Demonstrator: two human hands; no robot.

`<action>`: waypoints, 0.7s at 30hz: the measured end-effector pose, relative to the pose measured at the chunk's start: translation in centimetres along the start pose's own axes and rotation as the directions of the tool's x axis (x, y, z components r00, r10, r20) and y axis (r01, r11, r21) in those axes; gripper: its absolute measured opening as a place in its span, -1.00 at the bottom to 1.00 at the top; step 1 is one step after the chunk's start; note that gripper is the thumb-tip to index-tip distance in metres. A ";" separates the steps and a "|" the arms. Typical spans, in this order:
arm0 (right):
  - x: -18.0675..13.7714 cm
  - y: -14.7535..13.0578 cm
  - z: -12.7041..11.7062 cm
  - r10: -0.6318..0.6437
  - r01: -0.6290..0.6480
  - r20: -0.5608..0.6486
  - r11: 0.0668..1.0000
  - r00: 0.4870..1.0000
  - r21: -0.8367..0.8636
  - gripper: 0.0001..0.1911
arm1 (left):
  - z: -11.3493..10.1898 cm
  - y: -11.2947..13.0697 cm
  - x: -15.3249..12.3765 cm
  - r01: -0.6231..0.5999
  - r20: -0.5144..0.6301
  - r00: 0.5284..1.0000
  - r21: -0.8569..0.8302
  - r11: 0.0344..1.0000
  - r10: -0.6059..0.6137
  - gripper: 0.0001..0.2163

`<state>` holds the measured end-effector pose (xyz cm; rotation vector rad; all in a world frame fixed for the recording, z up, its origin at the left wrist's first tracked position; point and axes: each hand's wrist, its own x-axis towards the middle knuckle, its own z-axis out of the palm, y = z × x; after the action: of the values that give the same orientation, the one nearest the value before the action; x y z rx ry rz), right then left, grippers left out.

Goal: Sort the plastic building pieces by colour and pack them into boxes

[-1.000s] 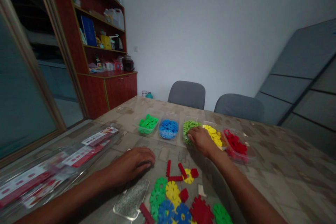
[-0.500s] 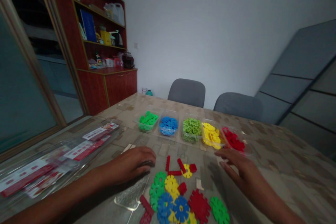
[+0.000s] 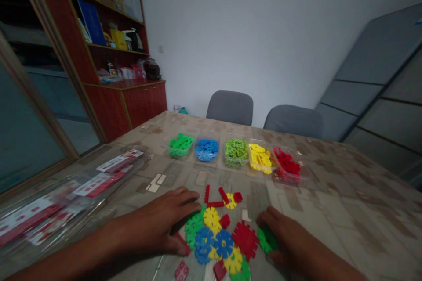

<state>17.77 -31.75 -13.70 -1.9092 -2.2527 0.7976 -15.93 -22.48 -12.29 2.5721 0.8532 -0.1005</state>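
Note:
A pile of flat plastic gear-shaped pieces (image 3: 219,239) in red, yellow, blue and green lies on the table in front of me. My left hand (image 3: 165,224) rests palm down with fingers stretched at the pile's left edge, touching green pieces. My right hand (image 3: 283,239) lies at the pile's right edge, its fingers curled over a green gear piece (image 3: 267,240). Farther back stands a row of clear tubs: dark green (image 3: 180,144), blue (image 3: 206,149), light green (image 3: 236,151), yellow (image 3: 260,156), red (image 3: 286,163).
The table (image 3: 346,202) has a patterned cover. Clear packages with red and white labels (image 3: 66,197) lie at the left. Two grey chairs (image 3: 231,106) stand behind the table. A red-brown shelf cabinet (image 3: 112,52) fills the left wall.
My right hand has drawn back from the light green tub and come down onto a green gear at the pile's right. My left hand slid right to the pile. The view tilted downward.

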 end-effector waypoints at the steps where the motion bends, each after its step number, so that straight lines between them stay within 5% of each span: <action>1: 0.1 0.1 0.0 -0.010 0.010 0.001 1.000 1.000 0.016 -0.52 | 0.1 0.1 0.1 -0.013 -0.026 1.000 -0.007 1.000 0.012 -0.32; 12: 0.5 -0.2 -0.9 -0.088 0.083 0.016 0.976 0.996 0.201 -0.72 | -0.4 -0.5 0.7 -0.208 -0.154 0.971 -0.159 0.965 0.184 -0.70; 21: 1.2 -0.9 -1.4 -0.213 0.208 -0.017 0.928 0.977 0.310 -0.82 | 0.9 0.3 1.2 -0.251 -0.206 0.957 -0.245 0.937 0.202 -0.53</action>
<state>17.24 -30.22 -12.47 -1.4990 -2.1391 1.0630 -14.70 -22.35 -13.24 2.4235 0.5757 0.2998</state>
